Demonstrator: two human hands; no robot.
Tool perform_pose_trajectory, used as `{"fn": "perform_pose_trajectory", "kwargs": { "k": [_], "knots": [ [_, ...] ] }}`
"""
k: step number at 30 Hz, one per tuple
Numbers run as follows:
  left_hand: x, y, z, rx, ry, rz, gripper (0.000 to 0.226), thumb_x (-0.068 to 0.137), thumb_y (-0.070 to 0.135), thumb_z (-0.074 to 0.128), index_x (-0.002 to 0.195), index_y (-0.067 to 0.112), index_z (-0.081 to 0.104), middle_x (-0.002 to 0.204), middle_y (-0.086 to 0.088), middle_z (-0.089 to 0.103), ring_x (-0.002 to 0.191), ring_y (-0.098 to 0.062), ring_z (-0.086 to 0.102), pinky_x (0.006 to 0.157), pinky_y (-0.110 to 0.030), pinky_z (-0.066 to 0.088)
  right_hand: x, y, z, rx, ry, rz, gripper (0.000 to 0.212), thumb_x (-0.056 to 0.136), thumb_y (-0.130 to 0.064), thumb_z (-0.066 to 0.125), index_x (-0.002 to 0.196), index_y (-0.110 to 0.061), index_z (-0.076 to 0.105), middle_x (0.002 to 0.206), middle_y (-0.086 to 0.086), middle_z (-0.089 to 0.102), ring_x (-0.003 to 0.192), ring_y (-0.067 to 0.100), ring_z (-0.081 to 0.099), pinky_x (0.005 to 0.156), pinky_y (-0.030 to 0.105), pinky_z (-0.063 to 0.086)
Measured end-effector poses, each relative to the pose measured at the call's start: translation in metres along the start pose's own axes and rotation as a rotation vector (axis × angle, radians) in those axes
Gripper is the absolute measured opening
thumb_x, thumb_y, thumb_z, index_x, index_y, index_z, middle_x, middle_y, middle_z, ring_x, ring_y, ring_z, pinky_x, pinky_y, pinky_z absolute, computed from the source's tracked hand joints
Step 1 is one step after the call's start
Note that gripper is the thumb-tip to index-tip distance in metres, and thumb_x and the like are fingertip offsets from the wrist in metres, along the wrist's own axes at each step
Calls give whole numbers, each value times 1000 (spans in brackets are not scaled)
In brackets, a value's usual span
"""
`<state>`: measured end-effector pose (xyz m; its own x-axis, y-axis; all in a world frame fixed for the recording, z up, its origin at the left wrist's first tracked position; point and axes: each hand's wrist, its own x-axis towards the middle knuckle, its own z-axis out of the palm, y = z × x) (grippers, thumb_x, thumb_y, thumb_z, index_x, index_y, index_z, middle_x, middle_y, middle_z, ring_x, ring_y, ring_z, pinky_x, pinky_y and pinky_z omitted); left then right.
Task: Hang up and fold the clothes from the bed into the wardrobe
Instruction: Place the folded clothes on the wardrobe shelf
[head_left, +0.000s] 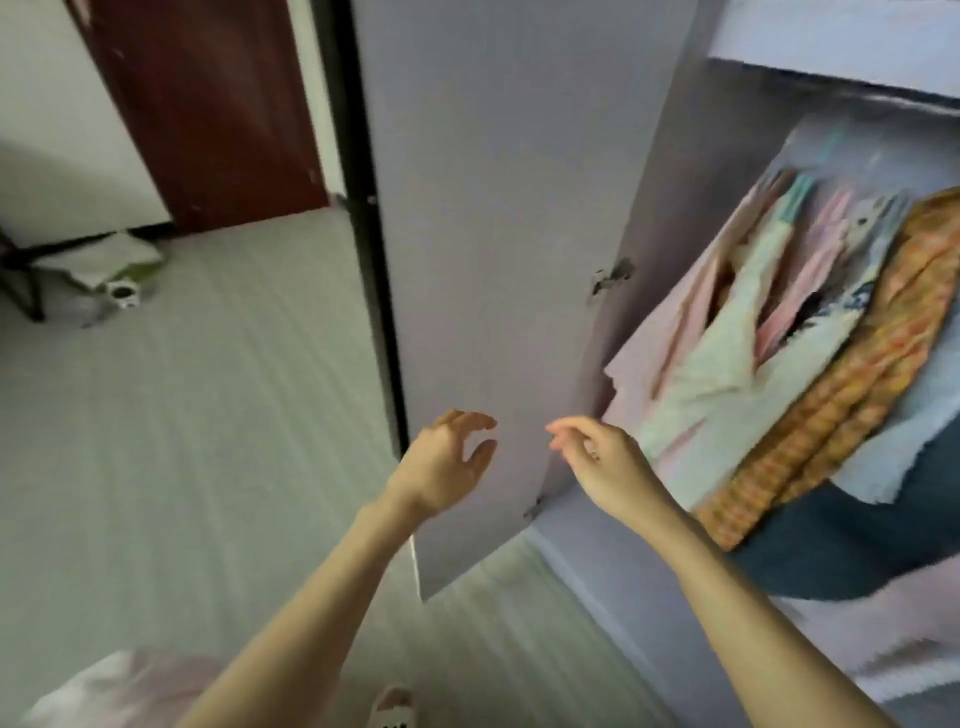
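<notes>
I am looking down at both bare arms reaching forward toward the wardrobe (779, 47). My left hand (447, 462) is hanging in front of the lower part of the open door (493, 234), its fingers loosely curved and spread wide, holding nothing. My right hand (597, 457) is hovering just beside it, near the door's hinged edge, fingers relaxed and slightly bent, also holding nothing; a ring (594, 455) is showing on one finger. The two hands are staying apart, not touching each other, and I cannot tell whether either is touching the door.

The clothes (769, 332) are hanging inside the wardrobe to the right of my right hand: pale pink and cream pieces, then an orange checked garment (857, 374), with something dark blue (852, 551) below them. The picture is blurring there, so I cannot make out hangers.

A dark red door (208, 104) is standing at upper left, and a small white cup (122, 295) is sitting on the floor (208, 415) near it.
</notes>
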<state>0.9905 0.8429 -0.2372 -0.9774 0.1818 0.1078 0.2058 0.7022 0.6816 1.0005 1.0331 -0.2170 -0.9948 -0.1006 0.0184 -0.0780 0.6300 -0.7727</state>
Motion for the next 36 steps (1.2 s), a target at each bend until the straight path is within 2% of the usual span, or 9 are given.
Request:
{"fn": "perform_pose_trajectory", "kwargs": {
  "k": [2, 4, 6, 9, 15, 24, 29, 32, 36],
  "knots": [
    [-23, -45, -27, -6, 50, -122, 29, 91, 18, 56, 119, 11, 62, 117, -8, 62, 105, -24, 60, 83, -16, 36, 11, -24, 51, -12, -153, -52, 21, 94, -14, 47, 103, -16, 65, 86, -7, 66, 75, 1, 61, 66, 6, 39],
    [-57, -103, -68, 4, 165, -287, 29, 92, 19, 55, 119, 13, 62, 119, -6, 61, 106, -22, 60, 83, -17, 36, 28, -60, 122, -37, -370, -133, 21, 95, -16, 46, 103, -18, 65, 83, -12, 64, 70, -7, 60, 68, 7, 43],
    [-90, -160, -107, 16, 268, -438, 28, 93, 21, 54, 119, 16, 61, 120, -3, 61, 107, -20, 59, 82, -17, 35, 43, -97, 191, -38, -547, -196, 22, 95, -15, 46, 105, -12, 65, 85, -7, 64, 79, 7, 64, 79, 21, 48],
    [-135, -232, -171, 73, 443, -597, 28, 93, 21, 53, 119, 16, 61, 118, -3, 62, 107, -20, 59, 89, -25, 40, 66, -162, 286, -63, -704, -324, 23, 96, -14, 45, 105, -8, 65, 84, -4, 64, 80, 11, 61, 79, 21, 45],
    [-227, -323, -272, 137, 706, -884, 28, 93, 17, 53, 118, 11, 62, 117, -7, 62, 108, -21, 58, 88, -24, 39, 79, -286, 439, -93, -909, -513, 23, 96, -18, 44, 104, -14, 66, 87, -1, 66, 81, 16, 62, 77, 22, 43],
    [-295, -402, -335, 115, 905, -1206, 29, 95, 20, 50, 122, 13, 58, 122, -5, 59, 113, -18, 55, 93, -24, 38, 81, -387, 605, -147, -1257, -699, 23, 95, -20, 45, 104, -16, 66, 94, 4, 69, 90, 20, 62, 85, 30, 48],
    [-301, -469, -376, 120, 1058, -1364, 29, 95, 20, 51, 122, 11, 58, 120, -6, 59, 110, -19, 56, 92, -24, 38, 109, -448, 699, -183, -1420, -842, 23, 95, -14, 45, 106, -8, 65, 101, 13, 68, 96, 26, 62, 87, 34, 46],
    [-283, -510, -401, 77, 1194, -1435, 29, 93, 17, 52, 120, 7, 59, 117, -10, 61, 108, -22, 58, 89, -23, 37, 139, -481, 742, -235, -1477, -938, 23, 96, -12, 45, 107, -6, 64, 102, 13, 68, 92, 23, 61, 84, 27, 44],
    [-241, -556, -449, -28, 1276, -1443, 29, 92, 17, 54, 119, 7, 60, 118, -11, 61, 108, -22, 58, 92, -21, 36, 179, -539, 799, -337, -1506, -1060, 23, 96, -11, 45, 107, -5, 64, 104, 14, 68, 93, 23, 61, 83, 26, 43]
  ]
}}
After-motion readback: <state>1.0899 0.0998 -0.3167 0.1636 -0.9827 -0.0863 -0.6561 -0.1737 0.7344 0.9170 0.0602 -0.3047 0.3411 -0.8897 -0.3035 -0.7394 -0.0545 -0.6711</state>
